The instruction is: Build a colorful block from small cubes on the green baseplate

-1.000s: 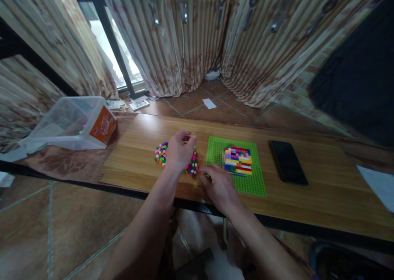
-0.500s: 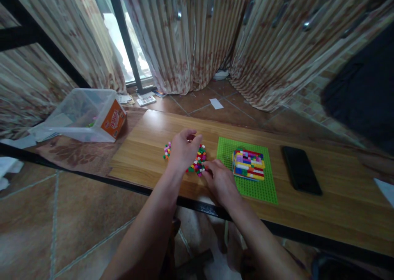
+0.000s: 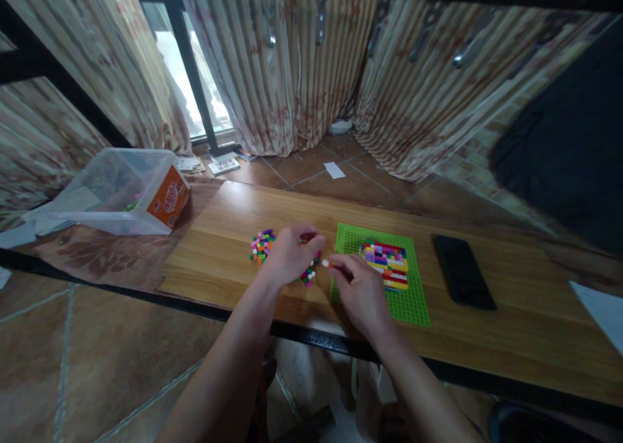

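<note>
Head view, and here's the right hand [image 3: 363, 294] at the centre of the frame, pinching a small white brick [image 3: 326, 263] between thumb and fingertips! It sits over the left edge of the green plate [image 3: 403, 310], the brick just beside the pile [image 3: 261, 243].

Left hand [image 3: 287, 255] now, just left of centre, right over that pile of tiny mixed-colour bricks. Fingers curled, thumb toward the right hand; whether anything is in that grip, I cannot tell. Pile shows on both sides of it, on the wooden table [image 3: 209, 245].

On the plate, right of centre, stands the block [image 3: 384, 256], layered in red, yellow, white and purple, its lower left part hidden behind the right hand. Further right lies the phone [image 3: 463, 272], dark screen up, well apart from the bricks. Over on the left of the frame, the clear tub [image 3: 131, 224] with its orange label, and curtains [image 3: 316, 86] fill the top.
</note>
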Tool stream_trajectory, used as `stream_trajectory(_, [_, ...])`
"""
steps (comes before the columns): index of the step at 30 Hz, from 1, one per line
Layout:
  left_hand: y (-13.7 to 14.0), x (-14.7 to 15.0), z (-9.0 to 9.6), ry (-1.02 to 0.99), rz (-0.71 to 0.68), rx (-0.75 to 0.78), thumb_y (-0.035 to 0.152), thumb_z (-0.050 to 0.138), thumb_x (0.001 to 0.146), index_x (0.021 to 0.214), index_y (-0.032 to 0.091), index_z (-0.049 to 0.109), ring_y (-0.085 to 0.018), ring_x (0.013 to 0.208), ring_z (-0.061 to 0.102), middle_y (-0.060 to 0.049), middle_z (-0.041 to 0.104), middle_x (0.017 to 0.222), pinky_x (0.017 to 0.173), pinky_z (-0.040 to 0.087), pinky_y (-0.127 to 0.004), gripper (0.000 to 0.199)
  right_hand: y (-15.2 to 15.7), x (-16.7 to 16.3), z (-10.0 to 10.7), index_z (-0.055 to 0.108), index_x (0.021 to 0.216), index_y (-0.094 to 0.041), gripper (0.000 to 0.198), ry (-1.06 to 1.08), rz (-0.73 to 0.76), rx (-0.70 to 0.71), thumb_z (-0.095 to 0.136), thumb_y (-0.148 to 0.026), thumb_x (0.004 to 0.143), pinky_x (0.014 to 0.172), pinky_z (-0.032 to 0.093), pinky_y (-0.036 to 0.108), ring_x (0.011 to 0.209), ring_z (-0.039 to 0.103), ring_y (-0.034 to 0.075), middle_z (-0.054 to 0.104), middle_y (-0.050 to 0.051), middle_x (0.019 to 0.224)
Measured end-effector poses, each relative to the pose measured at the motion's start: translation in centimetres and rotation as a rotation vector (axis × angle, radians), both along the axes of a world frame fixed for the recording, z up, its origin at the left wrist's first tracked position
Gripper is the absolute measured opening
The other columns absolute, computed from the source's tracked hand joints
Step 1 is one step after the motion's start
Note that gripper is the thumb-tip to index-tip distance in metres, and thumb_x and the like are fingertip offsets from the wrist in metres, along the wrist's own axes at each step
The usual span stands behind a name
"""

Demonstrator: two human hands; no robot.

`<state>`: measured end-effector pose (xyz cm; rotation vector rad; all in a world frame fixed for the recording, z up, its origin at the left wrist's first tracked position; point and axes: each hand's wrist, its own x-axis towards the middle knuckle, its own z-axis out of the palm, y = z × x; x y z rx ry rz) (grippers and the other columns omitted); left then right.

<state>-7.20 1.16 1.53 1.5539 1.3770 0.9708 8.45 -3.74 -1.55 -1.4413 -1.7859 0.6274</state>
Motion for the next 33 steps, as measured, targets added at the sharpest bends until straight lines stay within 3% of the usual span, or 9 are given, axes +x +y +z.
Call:
stream_trajectory(5, [-0.5, 1.0, 0.1, -0.148, -0.32, -0.091, 0.028, 0.063, 0.076, 0.081, 0.014, 0.069, -0.012, 0.066, 0.055, -0.001, 0.065, 0.073, 0.061, 0.042, -0.024, 0.016, 0.1, 1.3, 0.5, 0.067, 0.102, -0.022, 0.02, 0.25, -0.077, -0.006, 0.058, -0.022, 0.085, 0.078, 0.051, 0.032, 0.085, 0.065, 0.018, 0.069, 0.003, 0.092])
stream_trajectory(13, [-1.0, 2.8, 0.7, -0.229, -0.444, -0.147, 0.029, 0.06, 0.08, 0.077, 0.014, 0.063, -0.011, 0.067, 0.052, 0.0, 0.059, 0.069, 0.064, 0.041, -0.024, 0.015, -0.3, 2.9, 1.7, 0.069, 0.101, -0.023, 0.019, 0.412, -0.021, -0.089, 0.061, -0.024, 0.083, 0.081, 0.051, 0.033, 0.086, 0.065, 0.017, 0.07, 0.002, 0.092])
stream_trajectory(18, [-1.0, 3.6, 0.8, -0.38, -0.385, -0.276, 0.031, 0.065, 0.077, 0.076, 0.015, 0.064, -0.009, 0.064, 0.051, 0.001, 0.058, 0.068, 0.064, 0.042, -0.023, 0.017, -0.5, 4.8, 2.4, 0.073, 0.098, -0.026, 0.019, 0.576, -0.014, -0.13, 0.067, -0.026, 0.079, 0.075, 0.053, 0.032, 0.079, 0.064, 0.015, 0.071, 0.001, 0.092])
stream_trajectory(23, [-0.7, 4.2, 0.6, -0.446, -0.241, -0.293, 0.031, 0.069, 0.073, 0.073, 0.016, 0.062, -0.009, 0.062, 0.051, 0.002, 0.056, 0.065, 0.064, 0.041, -0.023, 0.017, 0.0, 7.7, 2.7, 0.074, 0.085, -0.023, 0.012, 0.578, -0.124, -0.095, 0.069, -0.031, 0.078, 0.078, 0.055, 0.033, 0.083, 0.067, 0.017, 0.071, 0.002, 0.091])
stream_trajectory(28, [-0.6, 4.6, 0.3, -0.368, -0.225, -0.286, 0.032, 0.067, 0.074, 0.071, 0.016, 0.062, -0.009, 0.059, 0.048, 0.003, 0.055, 0.06, 0.06, 0.037, -0.023, 0.017, 0.1, 10.5, 2.2, 0.071, 0.085, -0.02, 0.02, 0.446, -0.239, -0.17, 0.07, -0.037, 0.076, 0.074, 0.055, 0.035, 0.075, 0.069, 0.02, 0.073, 0.004, 0.082])
stream_trajectory(33, [-0.4, 5.0, 0.0, -0.3, -0.25, -0.256, 0.034, 0.066, 0.074, 0.072, 0.016, 0.062, -0.009, 0.058, 0.046, 0.003, 0.054, 0.059, 0.058, 0.035, -0.024, 0.018, -0.3, 11.6, 1.6, 0.074, 0.085, -0.021, 0.015, 0.179, -0.215, -0.081, 0.063, -0.03, 0.081, 0.081, 0.051, 0.036, 0.086, 0.067, 0.02, 0.073, 0.005, 0.09])
